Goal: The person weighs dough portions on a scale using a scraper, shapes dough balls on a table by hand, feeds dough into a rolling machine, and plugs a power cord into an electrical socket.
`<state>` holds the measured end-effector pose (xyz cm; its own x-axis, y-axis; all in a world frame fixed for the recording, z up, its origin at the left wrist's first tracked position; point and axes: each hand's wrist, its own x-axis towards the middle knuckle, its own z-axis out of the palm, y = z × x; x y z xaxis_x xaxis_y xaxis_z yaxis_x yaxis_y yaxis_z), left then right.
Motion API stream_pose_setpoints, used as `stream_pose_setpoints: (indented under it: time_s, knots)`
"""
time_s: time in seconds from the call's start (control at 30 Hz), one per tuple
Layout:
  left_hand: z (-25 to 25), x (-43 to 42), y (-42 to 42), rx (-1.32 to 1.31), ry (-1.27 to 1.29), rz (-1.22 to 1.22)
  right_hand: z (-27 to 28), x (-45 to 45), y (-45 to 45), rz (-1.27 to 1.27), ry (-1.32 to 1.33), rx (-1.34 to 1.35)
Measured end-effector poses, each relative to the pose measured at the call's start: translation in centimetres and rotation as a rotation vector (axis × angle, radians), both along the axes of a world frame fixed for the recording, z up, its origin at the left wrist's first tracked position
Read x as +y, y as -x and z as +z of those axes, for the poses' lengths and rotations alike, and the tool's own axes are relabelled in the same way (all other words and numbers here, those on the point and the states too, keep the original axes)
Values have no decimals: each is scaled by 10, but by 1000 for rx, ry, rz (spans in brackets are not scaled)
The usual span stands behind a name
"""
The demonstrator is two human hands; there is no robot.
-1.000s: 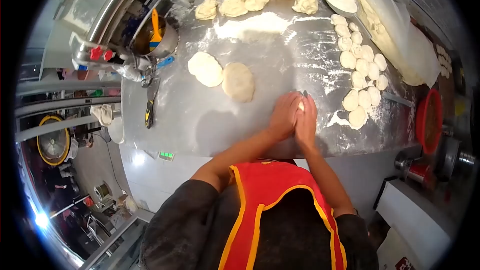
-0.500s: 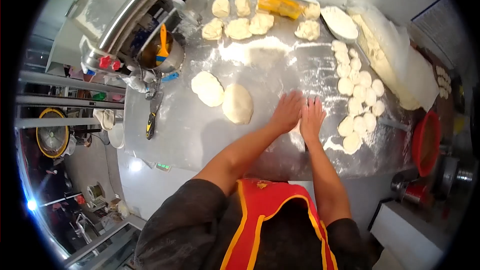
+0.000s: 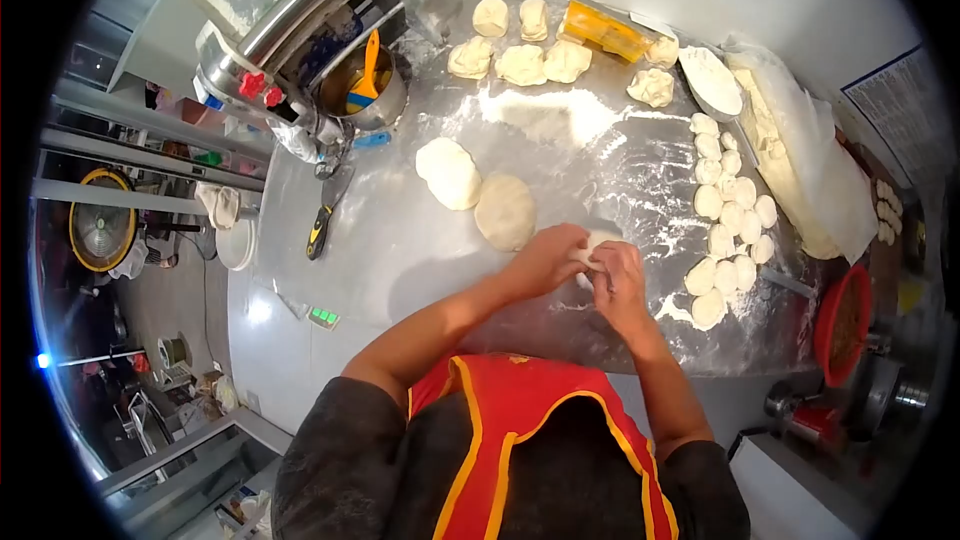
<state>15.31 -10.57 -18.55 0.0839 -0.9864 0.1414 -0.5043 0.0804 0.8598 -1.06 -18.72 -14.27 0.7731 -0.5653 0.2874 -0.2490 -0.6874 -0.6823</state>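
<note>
The left hand (image 3: 547, 260) and right hand (image 3: 624, 285) curl half-closed, pinching dough (image 3: 600, 238). It seems soft, light, best held by the edge.

Your small dough piece (image 3: 600, 239): off-white
Your red cloth apron (image 3: 520, 392): yellow edging
Your fabric sleeves (image 3: 338, 430): dark grey
Long plastic brush (image 3: 371, 62): orange handle, blue band

left hand (image 3: 556, 258): fingers curled | right hand (image 3: 621, 278): fingers bent | forearms (image 3: 440, 319) angled inward, hands close together

A floury strip (image 3: 662, 225), probably passable, parts the right hand (image 3: 620, 278) from clustered dough (image 3: 708, 202).
</note>
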Motion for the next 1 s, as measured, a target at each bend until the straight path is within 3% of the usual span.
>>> stream_pose_setpoints:
  time_s: [0.07, 0.17, 0.3, 0.4, 0.6, 0.7, 0.73, 0.77, 0.8, 0.83, 0.9, 0.97, 1.0]
  knots:
    - [0, 5, 4, -192, 26, -100, -17, -18, 16, 141, -48, 223]
    - [-27, -2, 21, -341, 123, 53, -26, -19, 5, -18, 46, 75]
    - [-48, -23, 30, -487, 74, 159, -76, -12, -22, -172, 116, 314]
    - [-60, -33, 27, -642, 93, 162, -86, -25, -26, -197, 101, 310]
    - [-37, -21, 15, -457, 22, 11, -47, -29, -20, -87, -124, 405]
    - [-42, 15, 21, -246, -38, -54, -50, -63, -7, 44, -457, 307]
    - [-34, 13, 19, -203, -60, 8, -35, -89, -24, -164, -535, 399]
    - [-18, 8, 13, -160, -85, 79, -68, -125, -26, -259, -327, 176]
    - [-9, 2, 5, -123, -107, 157, -51, -158, -45, -363, -419, 76]
    - [-9, -6, -6, -134, -84, 222, -71, -200, -54, -443, -66, 127]
    - [-9, -29, -35, -164, -32, 348, -77, -262, -82, -500, 46, 72]
    - [-10, -48, -67, -155, -40, 694, -70, -292, -109, -521, 176, 118]
    - [-17, -55, -91, -204, 9, 737, -73, -305, -118, -534, 181, 207]
